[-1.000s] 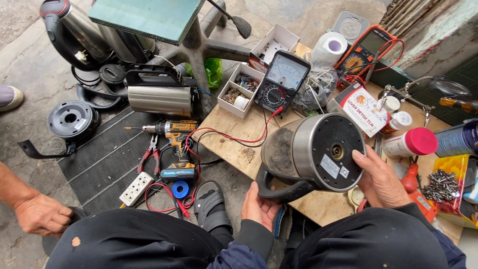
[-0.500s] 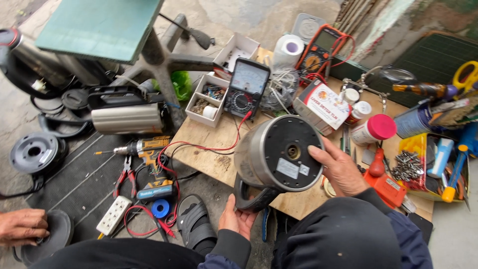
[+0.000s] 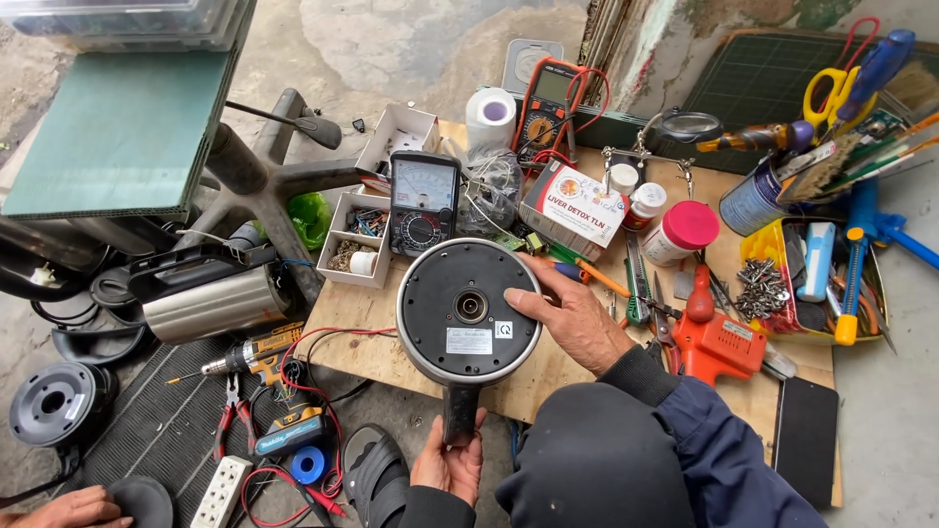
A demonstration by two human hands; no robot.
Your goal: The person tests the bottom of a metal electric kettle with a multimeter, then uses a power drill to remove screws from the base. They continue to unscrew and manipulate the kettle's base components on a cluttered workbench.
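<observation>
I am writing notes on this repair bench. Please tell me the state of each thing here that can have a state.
Kettle: turned over, black underside facing the camera, held above the wooden board.
Left hand: fingers closed around the kettle handle.
Right hand: resting flat against the kettle's rim.
Second kettle: lying on its side on the floor.
Analog multimeter: propped up, red lead attached.
Pink-lidded jar: closed, upright.
Small parts box: open.

An upturned kettle [image 3: 469, 313] hides its own body and the wooden board [image 3: 391, 342] beneath its base. Below it, the left hand [image 3: 448, 462] covers the handle's end. Left of the kettle, another person's hand [image 3: 73, 508] is cut off by the frame's bottom edge.
</observation>
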